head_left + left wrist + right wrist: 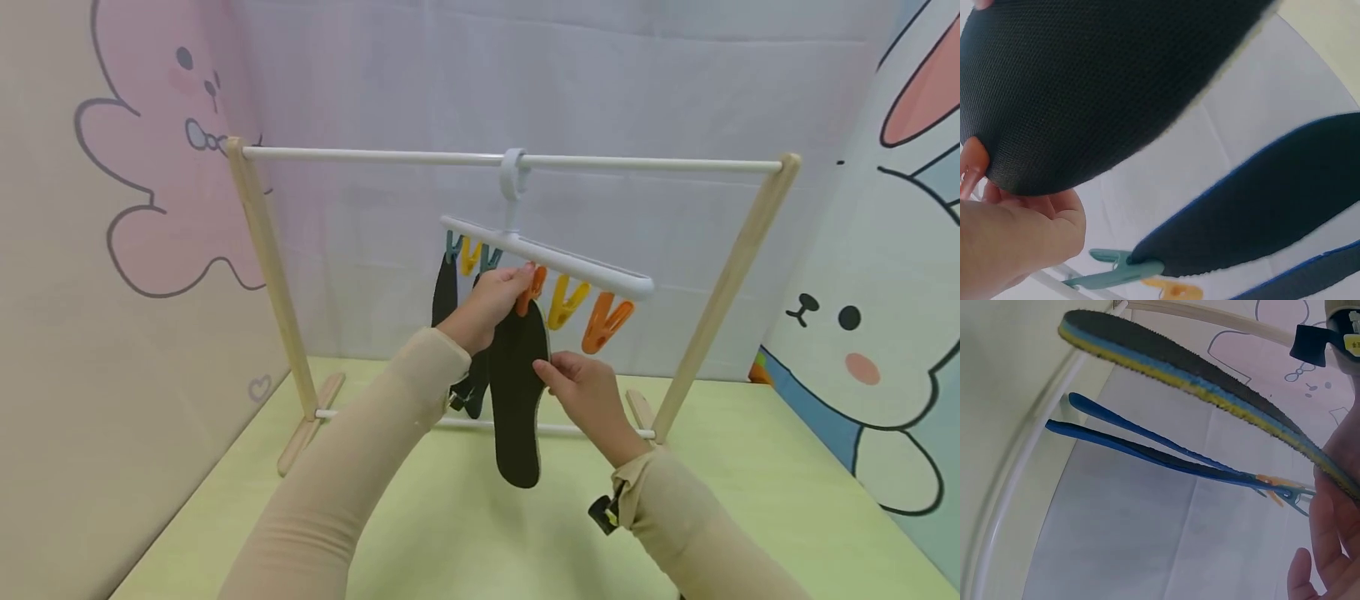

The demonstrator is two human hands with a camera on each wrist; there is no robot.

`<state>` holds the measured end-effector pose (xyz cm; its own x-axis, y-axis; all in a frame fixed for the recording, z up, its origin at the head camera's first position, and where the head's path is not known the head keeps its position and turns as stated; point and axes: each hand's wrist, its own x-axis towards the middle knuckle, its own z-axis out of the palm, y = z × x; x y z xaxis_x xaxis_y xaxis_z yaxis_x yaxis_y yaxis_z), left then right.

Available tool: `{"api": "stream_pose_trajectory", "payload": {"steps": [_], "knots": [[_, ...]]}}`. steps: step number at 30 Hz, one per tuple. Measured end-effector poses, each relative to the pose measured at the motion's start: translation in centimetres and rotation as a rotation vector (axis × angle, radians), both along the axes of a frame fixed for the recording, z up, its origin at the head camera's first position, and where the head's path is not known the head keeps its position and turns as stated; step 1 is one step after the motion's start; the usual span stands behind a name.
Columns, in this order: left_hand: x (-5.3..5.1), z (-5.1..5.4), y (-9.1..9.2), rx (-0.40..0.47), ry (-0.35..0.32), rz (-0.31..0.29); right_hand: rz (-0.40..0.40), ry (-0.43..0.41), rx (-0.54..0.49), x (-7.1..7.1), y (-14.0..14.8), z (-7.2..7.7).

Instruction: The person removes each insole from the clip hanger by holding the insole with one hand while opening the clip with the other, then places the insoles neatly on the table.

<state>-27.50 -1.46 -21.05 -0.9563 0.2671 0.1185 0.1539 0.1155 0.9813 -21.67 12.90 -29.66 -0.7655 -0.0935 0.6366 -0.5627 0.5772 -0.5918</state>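
A black insole [517, 392] hangs upright below the white clip hanger [540, 247], its upper end at an orange clothespin [532, 292]. My left hand [491, 304] pinches that clothespin, thumb near its top; in the left wrist view, curled fingers [1063, 209] lie behind the insole's end. My right hand [588, 392] holds the insole's right edge, thumb on the dark face. Blue and yellow layers show along the edge of this insole [1179, 378] in the right wrist view. Two blue-edged dark insoles [1260, 200] hang farther left from teal clothespins [1119, 270].
The hanger hooks over the white top rail [375, 156] of a wooden-legged rack [723, 300]. Yellow [566, 302] and orange [606, 322] clothespins hang to the right of my hands. A lower white rail [457, 422] crosses near the pale green tabletop [420, 517].
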Motion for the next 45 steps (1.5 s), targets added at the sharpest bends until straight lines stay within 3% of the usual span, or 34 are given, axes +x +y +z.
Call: {"api": "stream_pose_trajectory", "payload": {"steps": [9,17,25,31,45], "knots": [[-0.1,0.2,-0.7,0.013,-0.020,-0.034,-0.020,-0.093,0.022,0.0,0.7,0.7],[-0.2,0.2,-0.6,0.039,-0.043,-0.018,-0.012,-0.114,-0.018,-0.1,0.7,0.9],[-0.2,0.2,-0.5,0.044,-0.038,-0.039,-0.038,-0.166,-0.019,0.1,0.6,1.0],[0.0,0.2,-0.7,0.059,-0.048,-0.011,-0.028,-0.208,-0.060,0.3,0.3,1.0],[-0.3,-0.2,-0.7,0.072,-0.031,-0.010,-0.010,-0.171,-0.083,0.2,-0.3,0.7]]}}
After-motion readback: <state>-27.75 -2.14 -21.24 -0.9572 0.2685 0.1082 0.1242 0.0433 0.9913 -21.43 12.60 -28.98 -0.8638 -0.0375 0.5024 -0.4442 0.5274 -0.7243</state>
